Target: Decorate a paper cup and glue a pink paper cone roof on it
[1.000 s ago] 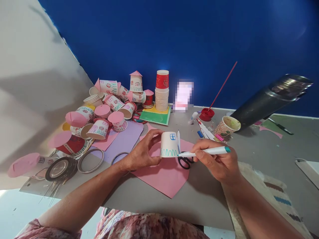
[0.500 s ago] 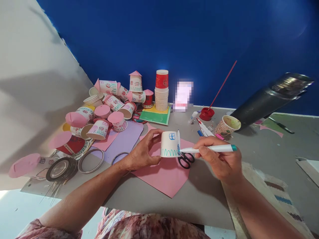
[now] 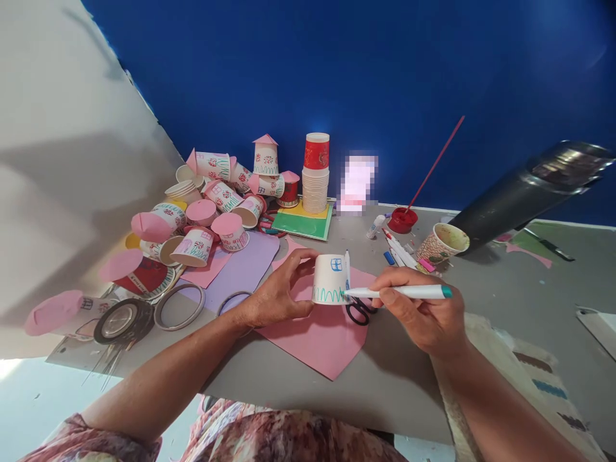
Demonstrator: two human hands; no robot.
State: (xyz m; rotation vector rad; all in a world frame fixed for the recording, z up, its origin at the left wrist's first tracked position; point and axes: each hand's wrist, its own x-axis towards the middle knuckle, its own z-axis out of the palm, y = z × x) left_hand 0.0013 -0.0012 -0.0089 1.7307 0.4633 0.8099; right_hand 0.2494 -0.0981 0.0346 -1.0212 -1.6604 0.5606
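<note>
In the middle of the head view, my left hand (image 3: 282,292) grips a white paper cup (image 3: 327,276) from its left side, thumb low and fingers along the top. The cup is upside down, with a blue window drawn on it and a green zigzag line along its lower edge. My right hand (image 3: 421,311) is closed on a white marker (image 3: 404,292) with a green end, its tip at the zigzag on the cup's right part. Black-handled scissors (image 3: 359,311) lie behind the cup, partly hidden, on a pink paper sheet (image 3: 317,346).
Decorated cups with pink paper tops (image 3: 197,247) crowd the left. A cup stack (image 3: 315,186) stands on green-yellow paper (image 3: 303,222). Tape rolls (image 3: 179,307) lie nearer. Rightward are markers (image 3: 402,250), a patterned cup (image 3: 443,242), a red holder (image 3: 403,220) and a black flask (image 3: 510,192).
The marker tip has shifted slightly left and down along the cup, onto the green zigzag. The whole view has moved slightly; my left hand keeps its grip on the cup.
</note>
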